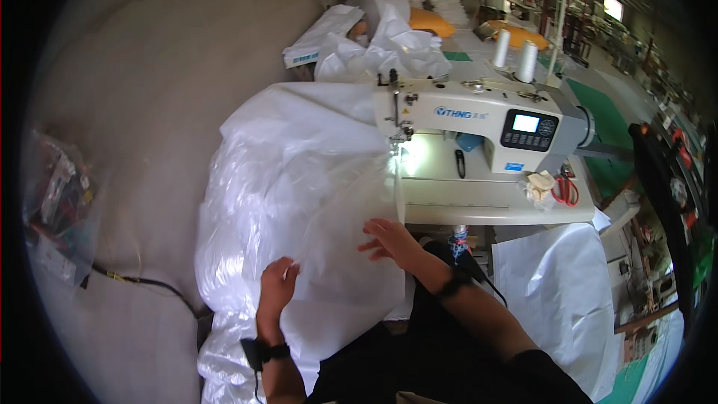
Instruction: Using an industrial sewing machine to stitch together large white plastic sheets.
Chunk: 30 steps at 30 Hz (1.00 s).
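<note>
A large white, shiny plastic sheet (299, 172) drapes over the left end of the sewing table and down toward my lap. Its right edge runs up to the needle area of a white sewing machine (449, 112), where a lamp glows. My right hand (390, 243) is over the sheet's right side, fingers spread, with nothing held. Lower and to the left, my left hand (277, 284) is also over the sheet, fingers slightly bent and apart, nothing visible in it. Whether either palm touches the sheet is unclear. Each wrist wears a black band.
On the machine bed lie a black-handled tool (460, 164) and red scissors (566, 191). Two white thread spools (527, 62) stand behind the machine. Another white sheet (557, 292) hangs at the right. A black cable (149, 282) crosses the floor at left, near a clear bag (60, 209).
</note>
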{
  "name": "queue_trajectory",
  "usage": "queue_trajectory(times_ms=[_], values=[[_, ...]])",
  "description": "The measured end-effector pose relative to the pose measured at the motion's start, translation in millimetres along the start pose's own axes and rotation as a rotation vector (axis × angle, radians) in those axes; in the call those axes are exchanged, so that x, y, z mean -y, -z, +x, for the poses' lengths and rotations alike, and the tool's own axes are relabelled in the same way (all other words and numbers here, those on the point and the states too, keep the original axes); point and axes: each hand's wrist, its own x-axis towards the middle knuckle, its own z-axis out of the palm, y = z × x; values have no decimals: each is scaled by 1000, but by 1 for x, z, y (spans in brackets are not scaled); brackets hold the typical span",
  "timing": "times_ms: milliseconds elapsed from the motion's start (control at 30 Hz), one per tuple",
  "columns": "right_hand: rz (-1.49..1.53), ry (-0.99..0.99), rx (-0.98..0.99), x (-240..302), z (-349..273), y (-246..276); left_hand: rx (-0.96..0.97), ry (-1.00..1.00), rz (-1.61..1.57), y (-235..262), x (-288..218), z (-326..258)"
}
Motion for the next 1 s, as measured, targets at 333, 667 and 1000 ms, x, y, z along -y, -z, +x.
queue_trajectory(times_ms=[333, 667, 1000], values=[[344, -55, 190, -39, 23, 9, 454, 204, -36, 37, -54, -2], [-677, -211, 466, -64, -62, 16, 97, 27, 415, -65, 56, 147], [-51, -149, 106, -85, -11, 38, 192, 168, 620, -61, 111, 239]])
